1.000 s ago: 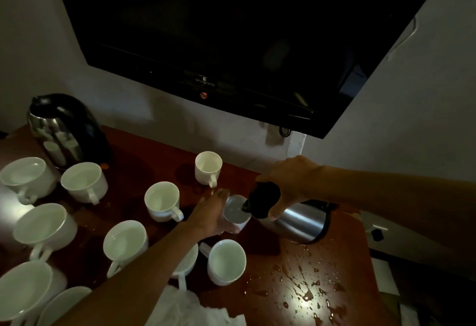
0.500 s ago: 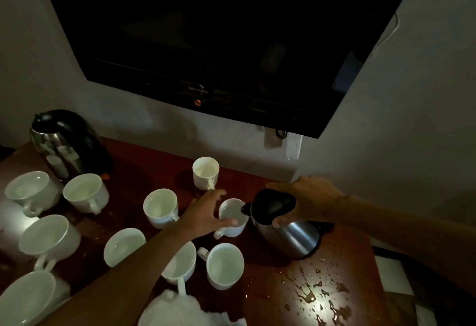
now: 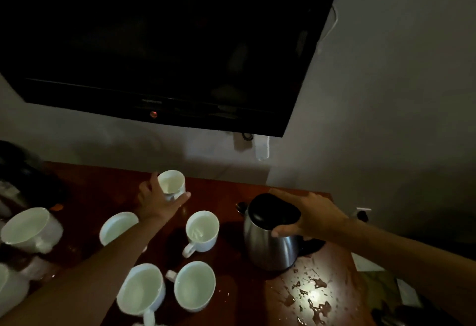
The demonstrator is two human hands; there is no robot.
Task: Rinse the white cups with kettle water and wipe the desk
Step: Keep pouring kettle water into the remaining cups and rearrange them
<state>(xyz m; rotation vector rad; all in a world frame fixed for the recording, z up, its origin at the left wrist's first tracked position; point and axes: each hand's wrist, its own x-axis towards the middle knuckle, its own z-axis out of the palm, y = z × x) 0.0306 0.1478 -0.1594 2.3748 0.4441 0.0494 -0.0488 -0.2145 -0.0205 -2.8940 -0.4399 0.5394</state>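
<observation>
At desk rear, left hand (image 3: 157, 203) spread around cup (image 3: 171, 182), right hand (image 3: 307, 216) gripping kettle (image 3: 273, 244)

The left hand (image 3: 157, 203) has left the cup (image 3: 202, 229) beside the kettle (image 3: 273, 238) and now reaches to the far cup (image 3: 172, 183) by the wall, fingers spread around it. The kettle, tilted a second ago, now stands upright on the bench (image 3: 322, 300), the right hand (image 3: 309, 216) over its black lid.

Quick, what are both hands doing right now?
Left hand: open, reaching around the far cup.
Right hand: gripping the kettle by its lid.
</observation>
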